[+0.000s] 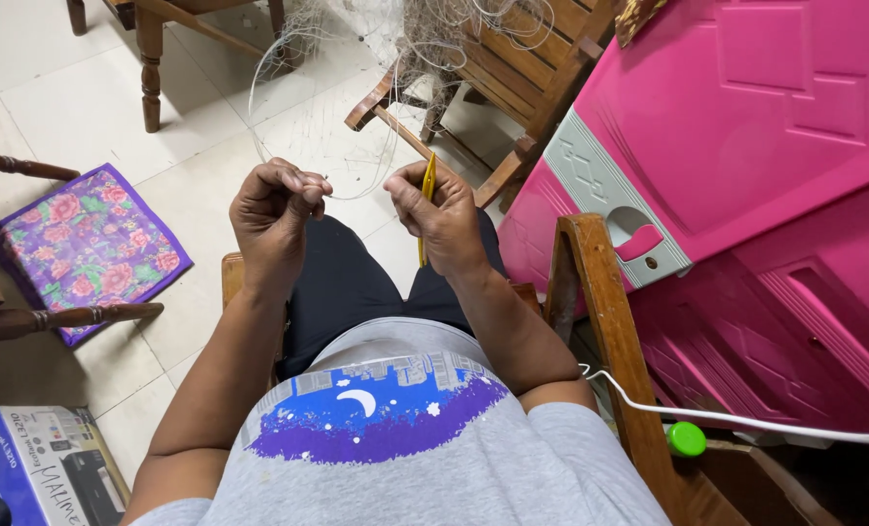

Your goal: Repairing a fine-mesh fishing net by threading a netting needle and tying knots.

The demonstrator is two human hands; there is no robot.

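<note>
From the head camera, I am looking down at my lap while sitting in a wooden armchair [605, 321]. My left hand [274, 219] is pinching fine pale fishing net [357, 117], fingers closed tight on its strands. My right hand [441, 216] is gripping a slim yellow plastic netting needle [426, 200] upright. The net is draping onward over a slatted wooden chair [512, 68] ahead.

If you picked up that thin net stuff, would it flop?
Probably yes: the fishing net droops in loose loops off the wooden chair, so it looks floppy. Its fine strands seem very light and apt to tangle. The left hand merely pinches it.
</note>
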